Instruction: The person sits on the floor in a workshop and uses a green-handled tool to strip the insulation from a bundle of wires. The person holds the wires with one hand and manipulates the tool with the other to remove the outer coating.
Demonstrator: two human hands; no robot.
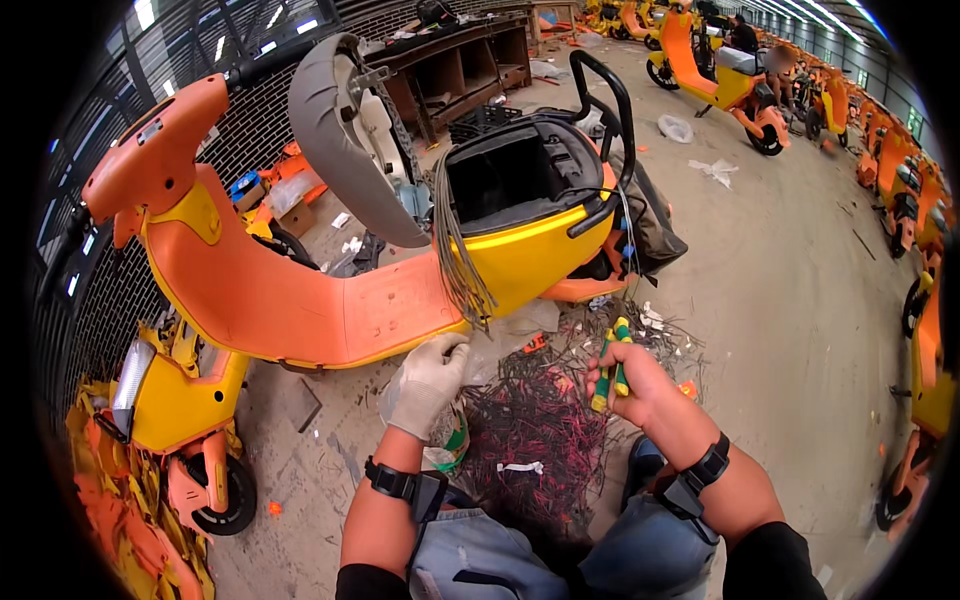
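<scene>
My left hand point(430, 385), in a pale glove, has its fingers curled closed just below the edge of the scooter's orange footboard point(395, 300); whatever they may hold is too small or hidden to tell. My right hand point(630, 385) is bare and grips a green and yellow two-handled tool point(608, 355), held upright to the right of the left hand. A bundle of grey strands point(455, 265) hangs down the scooter's yellow rear body point(530, 260), beside the open black storage box point(500, 170). The grey seat point(335, 140) is raised. A tangle of dark and pink scraps point(530, 440) lies below my hands.
A yellow scooter part with a wheel point(180, 410) and piled panels point(120, 510) are at left. A wooden cabinet point(440, 75) stands behind. Rows of scooters point(925, 360) line the right; a seated person point(780, 85) is farther back. Plastic scraps point(715, 170) litter the floor.
</scene>
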